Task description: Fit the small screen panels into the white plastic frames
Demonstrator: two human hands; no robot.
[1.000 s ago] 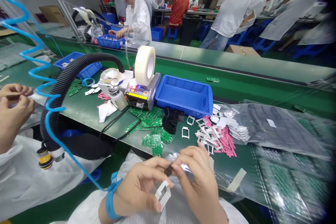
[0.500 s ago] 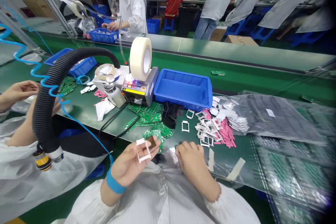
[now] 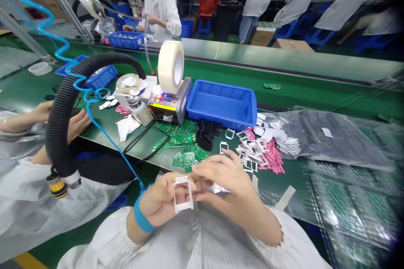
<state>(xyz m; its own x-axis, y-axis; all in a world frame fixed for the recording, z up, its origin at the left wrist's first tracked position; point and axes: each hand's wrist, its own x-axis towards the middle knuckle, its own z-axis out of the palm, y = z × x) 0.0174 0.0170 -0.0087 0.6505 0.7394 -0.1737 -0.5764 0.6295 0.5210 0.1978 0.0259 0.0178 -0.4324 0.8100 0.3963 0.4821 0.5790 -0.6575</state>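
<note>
A white plastic frame (image 3: 183, 207) rests against the fingers of my left hand (image 3: 159, 201), which wears a blue wrist strap. My left thumb grips its upper left side, and the frame's opening faces me. My right hand (image 3: 235, 185) curls in from the right, its fingertips and thumb meeting the left fingertips. What lies between those fingertips is mostly hidden. Under the right palm shows a shiny clear piece of film (image 3: 218, 188). Just beyond my hands are green circuit boards (image 3: 184, 159) and a pile of white frames (image 3: 251, 151).
A blue bin (image 3: 222, 105) stands behind a black part (image 3: 205, 134). Left of it is a tape dispenser (image 3: 167, 105) with a pump bottle (image 3: 140, 111). Pink strips (image 3: 274, 157) and bagged trays (image 3: 341, 138) lie right. A black hose (image 3: 58, 122) arches near a co-worker's hands (image 3: 77, 126).
My right hand has lifted from the table edge and moved left to my left hand. The white frame has shifted slightly right and down; the dark panel behind it is now hidden.
</note>
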